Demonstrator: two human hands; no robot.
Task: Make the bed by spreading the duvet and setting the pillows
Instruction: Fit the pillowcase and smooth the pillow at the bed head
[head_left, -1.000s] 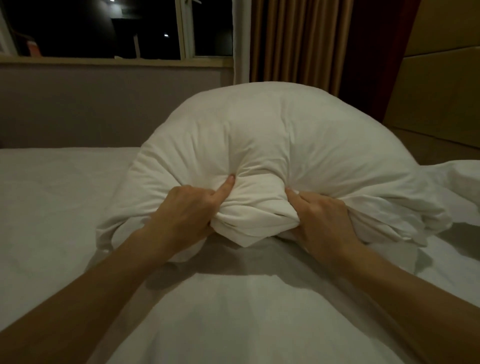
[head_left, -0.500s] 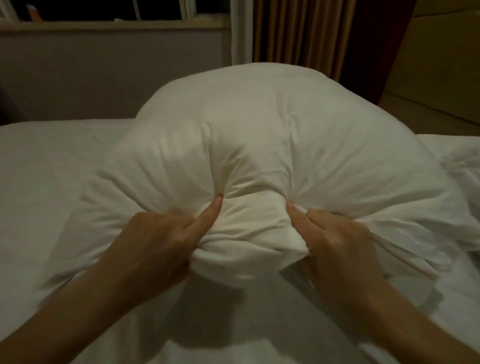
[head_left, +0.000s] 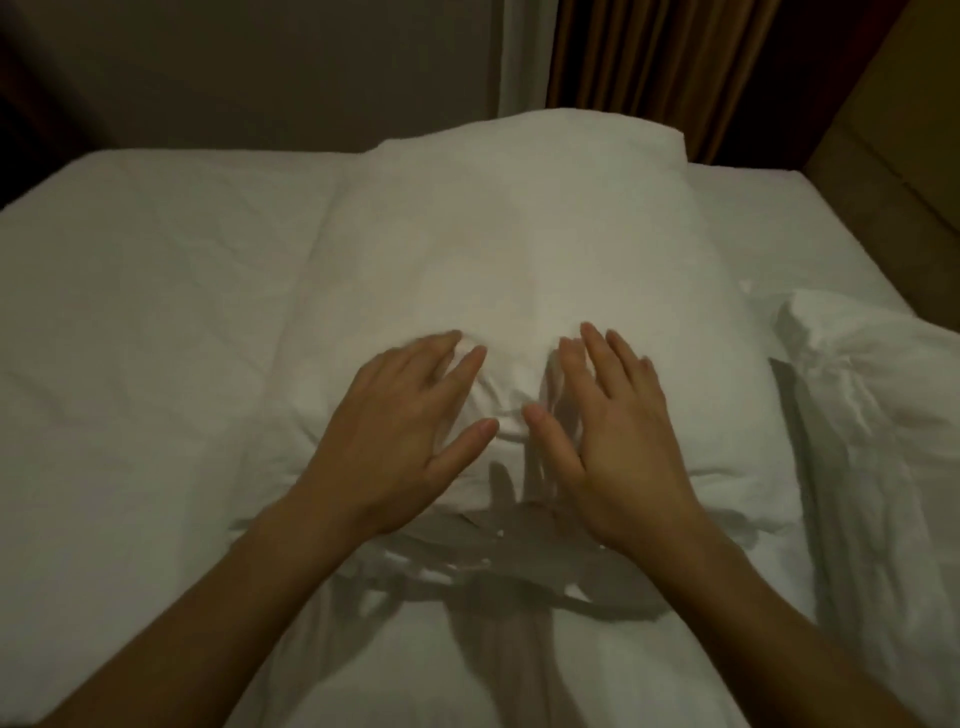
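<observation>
A large white pillow (head_left: 519, 270) lies flat on the white bed sheet (head_left: 145, 322), stretching away from me toward the far edge of the bed. My left hand (head_left: 400, 431) and my right hand (head_left: 613, 436) rest side by side on the pillow's near end, palms down and fingers straight and spread. Neither hand holds any fabric. A crumpled white duvet or second pillow (head_left: 872, 405) is bunched at the right edge of the bed.
A grey wall (head_left: 260, 67) runs behind the bed. Brown curtains (head_left: 649, 62) hang at the back right, and a padded tan headboard (head_left: 893, 130) stands on the right.
Both hands have let go of the bunched pillow edge and now lie flat on it. The pillow has dropped from upright to flat on the bed.
</observation>
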